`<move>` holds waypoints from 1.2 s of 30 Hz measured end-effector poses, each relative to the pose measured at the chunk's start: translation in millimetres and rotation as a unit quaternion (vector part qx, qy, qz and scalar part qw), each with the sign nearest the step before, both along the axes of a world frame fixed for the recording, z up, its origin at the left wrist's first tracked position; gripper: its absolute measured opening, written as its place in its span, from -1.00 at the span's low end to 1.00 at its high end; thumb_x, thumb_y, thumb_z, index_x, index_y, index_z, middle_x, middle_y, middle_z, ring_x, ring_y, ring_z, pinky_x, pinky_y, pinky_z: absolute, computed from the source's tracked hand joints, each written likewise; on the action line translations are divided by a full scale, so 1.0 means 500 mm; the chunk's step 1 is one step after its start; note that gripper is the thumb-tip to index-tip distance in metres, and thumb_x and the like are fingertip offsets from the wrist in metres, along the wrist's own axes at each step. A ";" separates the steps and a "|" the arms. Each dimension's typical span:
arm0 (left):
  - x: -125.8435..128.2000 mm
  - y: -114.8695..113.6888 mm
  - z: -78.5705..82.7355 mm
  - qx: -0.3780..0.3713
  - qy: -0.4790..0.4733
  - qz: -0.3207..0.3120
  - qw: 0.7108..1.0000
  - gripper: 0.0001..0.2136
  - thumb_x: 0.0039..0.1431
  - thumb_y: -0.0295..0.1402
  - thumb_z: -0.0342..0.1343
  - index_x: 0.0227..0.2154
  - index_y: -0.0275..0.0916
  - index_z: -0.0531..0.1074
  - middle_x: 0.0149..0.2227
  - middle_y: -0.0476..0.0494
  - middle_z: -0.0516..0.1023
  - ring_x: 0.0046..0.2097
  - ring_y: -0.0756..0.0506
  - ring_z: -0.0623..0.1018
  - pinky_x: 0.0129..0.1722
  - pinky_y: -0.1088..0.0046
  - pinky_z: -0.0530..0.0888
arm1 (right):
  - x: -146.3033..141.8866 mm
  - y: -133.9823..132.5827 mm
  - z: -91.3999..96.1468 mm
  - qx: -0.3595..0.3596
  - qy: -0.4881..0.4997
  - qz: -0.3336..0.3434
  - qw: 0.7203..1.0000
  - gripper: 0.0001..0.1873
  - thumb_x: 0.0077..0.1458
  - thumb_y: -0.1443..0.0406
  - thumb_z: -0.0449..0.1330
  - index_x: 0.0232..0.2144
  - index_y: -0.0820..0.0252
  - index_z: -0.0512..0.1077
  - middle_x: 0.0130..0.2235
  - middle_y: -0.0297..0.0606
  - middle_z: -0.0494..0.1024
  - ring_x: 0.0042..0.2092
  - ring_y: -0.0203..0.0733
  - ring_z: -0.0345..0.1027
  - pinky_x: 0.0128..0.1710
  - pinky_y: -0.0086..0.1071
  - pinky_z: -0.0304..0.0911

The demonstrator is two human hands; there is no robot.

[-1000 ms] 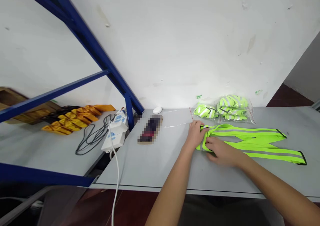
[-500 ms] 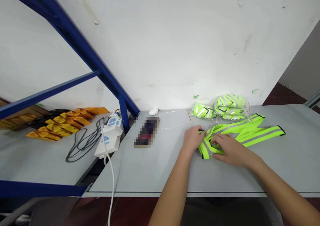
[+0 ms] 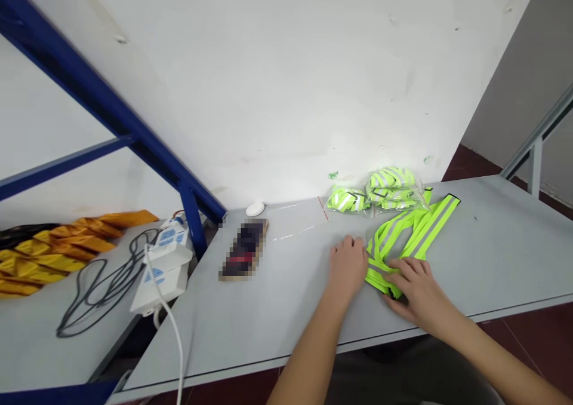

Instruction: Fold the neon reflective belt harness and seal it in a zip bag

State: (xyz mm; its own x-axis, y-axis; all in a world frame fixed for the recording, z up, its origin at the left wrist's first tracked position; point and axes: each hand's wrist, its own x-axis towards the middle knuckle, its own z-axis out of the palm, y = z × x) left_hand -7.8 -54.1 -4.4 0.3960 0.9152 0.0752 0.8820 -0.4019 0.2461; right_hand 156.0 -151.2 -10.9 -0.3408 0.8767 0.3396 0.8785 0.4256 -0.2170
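Observation:
A neon yellow-green reflective strap [image 3: 414, 230] with grey stripes and black-edged ends lies in loose folds on the grey table. At its left edge, my left hand [image 3: 348, 266] has its fingers curled over the folded part. My right hand [image 3: 418, 288] grips the near right corner of the same folds between thumb and fingers. The strap's far ends spread away to the upper right, outside both hands. Behind it, clear bags [image 3: 391, 188] packed with the same kind of straps rest against the wall.
A flat clear plastic bag [image 3: 293, 220] with a red seal line lies left of the packed bags. Farther left are a white oval object [image 3: 255, 209] and a blurred-out phone-like object [image 3: 244, 249]. White power strips [image 3: 161, 285] with cables and a blue frame [image 3: 192, 214] stand beyond.
The view has turned to the right. The strap's long ends have swung from pointing right to pointing more away from me, and my right hand has drawn its corner nearer.

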 end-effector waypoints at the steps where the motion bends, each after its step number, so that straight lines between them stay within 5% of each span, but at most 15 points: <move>1: -0.002 -0.007 -0.006 0.027 -0.004 -0.025 0.999 -0.80 0.29 -0.38 -0.12 -0.16 -0.24 0.38 -0.10 -0.26 0.45 -0.10 -0.21 0.47 -0.16 0.25 0.35 | 0.011 -0.012 0.000 0.000 0.011 -0.013 1.000 -0.75 0.13 0.22 0.18 -0.12 0.11 0.44 -0.02 -0.07 0.43 -0.01 0.03 0.24 -0.07 -0.12 0.15; 6: -0.001 -0.031 -0.016 0.093 -0.005 -0.208 0.974 -0.80 0.27 -0.47 -0.06 -0.11 -0.16 0.38 0.09 -0.19 0.37 0.04 -0.20 0.37 -0.02 0.21 0.31 | 0.067 -0.059 -0.014 0.019 0.016 -0.100 0.995 -0.66 0.15 0.21 0.15 -0.01 0.00 0.42 -0.04 -0.04 0.36 -0.02 0.07 0.25 -0.07 -0.03 0.21; 10: 0.009 -0.042 0.002 0.059 -0.016 -0.313 0.948 -0.68 0.22 -0.49 -0.02 0.00 -0.09 0.35 0.15 -0.11 0.39 0.17 -0.22 0.27 0.12 0.11 0.20 | 0.119 -0.075 -0.026 0.018 0.033 -0.108 0.993 -0.62 0.19 0.23 0.11 0.07 0.00 0.37 -0.06 -0.04 0.33 -0.04 0.02 0.27 -0.07 -0.06 0.29; 19: 0.070 -0.032 0.009 0.047 -0.033 -0.344 0.937 -0.63 0.22 -0.23 0.07 0.08 -0.10 0.31 0.03 -0.16 0.48 0.08 -0.21 0.36 0.12 0.14 0.20 | 0.191 -0.077 -0.029 0.033 0.048 -0.097 0.994 -0.63 0.21 0.32 0.05 0.07 0.09 0.33 0.00 -0.07 0.38 0.04 -0.04 0.31 0.02 -0.13 0.34; 27: 0.129 -0.010 -0.020 0.130 0.012 -0.395 0.910 -0.75 0.24 -0.42 -0.05 -0.05 -0.27 0.38 -0.23 -0.21 0.53 -0.12 -0.16 0.51 0.01 0.24 0.34 | 0.195 -0.070 -0.025 0.065 0.017 -0.130 0.989 -0.63 0.21 0.37 0.01 0.06 0.13 0.33 -0.04 -0.11 0.46 -0.01 -0.06 0.36 0.01 -0.13 0.35; 36: 0.166 0.011 0.025 -0.007 -0.037 -0.324 0.945 -0.87 0.12 -0.47 0.00 -0.48 -0.22 0.42 -0.44 -0.11 0.49 -0.32 -0.13 0.51 -0.25 0.38 0.38 | 0.158 -0.048 -0.020 0.059 -0.010 -0.169 0.984 -0.59 0.11 0.19 0.21 0.01 0.11 0.34 -0.09 -0.09 0.48 -0.06 0.07 0.35 -0.09 -0.07 0.34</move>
State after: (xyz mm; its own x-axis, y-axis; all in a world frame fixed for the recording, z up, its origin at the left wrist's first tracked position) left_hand 75.3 -48.7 8.2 0.8681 0.4830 0.1147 0.4314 -0.8482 0.3072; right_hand 235.3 -175.4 -21.1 -0.0435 0.8961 0.4418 0.9779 0.1287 -0.1647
